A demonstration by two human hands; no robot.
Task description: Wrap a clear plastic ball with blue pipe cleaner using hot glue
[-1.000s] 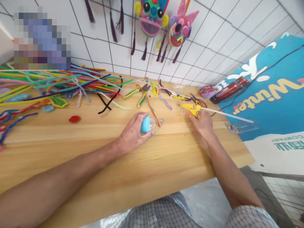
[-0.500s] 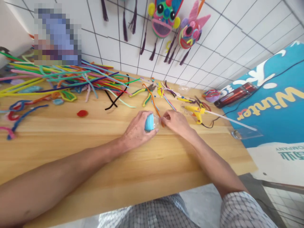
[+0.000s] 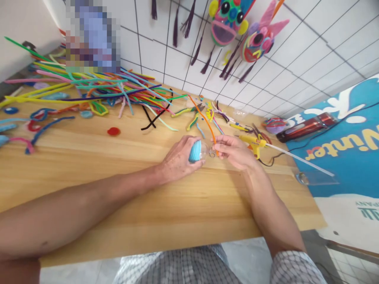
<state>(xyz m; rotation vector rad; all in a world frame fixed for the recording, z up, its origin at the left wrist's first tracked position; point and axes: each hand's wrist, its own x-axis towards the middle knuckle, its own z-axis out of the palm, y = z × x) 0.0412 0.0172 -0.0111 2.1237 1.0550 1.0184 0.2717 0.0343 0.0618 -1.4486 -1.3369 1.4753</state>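
My left hand point(image 3: 181, 158) is wrapped round a small clear plastic piece, rounded in shape, partly covered with light-blue pipe cleaner point(image 3: 195, 151). Its bare clear end point(image 3: 204, 150) points to the right. My right hand point(image 3: 235, 152) pinches the lower end of an orange pipe cleaner point(image 3: 205, 118), which rises away from me over the pliers. Between the hands, close to my right fingertips, is a small metal ring-like piece point(image 3: 212, 152); whether it lies on the table or touches the fingers I cannot tell.
Pliers with green-yellow handles point(image 3: 194, 121) lie beyond my hands. A yellow glue gun point(image 3: 257, 144) with a long glue stick is at the right. Many coloured pipe cleaners point(image 3: 112, 92) heap at the back left; a red disc point(image 3: 113, 131) lies nearer. Decorated masks point(image 3: 226, 23) hang on the wall.
My right hand has turned and lifted the orange pipe cleaner, holding it by its near end. My left hand keeps its hold on the blue-covered piece. The whole view has shifted slightly.
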